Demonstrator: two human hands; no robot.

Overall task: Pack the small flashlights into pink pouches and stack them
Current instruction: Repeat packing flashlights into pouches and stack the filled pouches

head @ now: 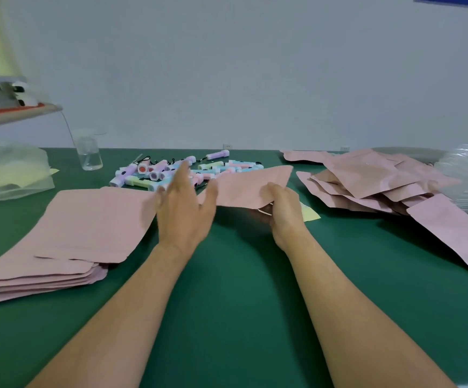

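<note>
Green table mat (241, 303), flat pouch stack (73, 233) near left. Your right hand (284, 211) grips the held pouch (252, 186) by its near edge at centre; it looks thin, light and floppy, so hold it at the mouth. Your left hand (183, 208) is spread straight-fingered, thumb at the pouch's left edge, aimed at the flashlights (143, 170) piled just beyond; bulging pouches (367, 177) are heaped far right.
</note>
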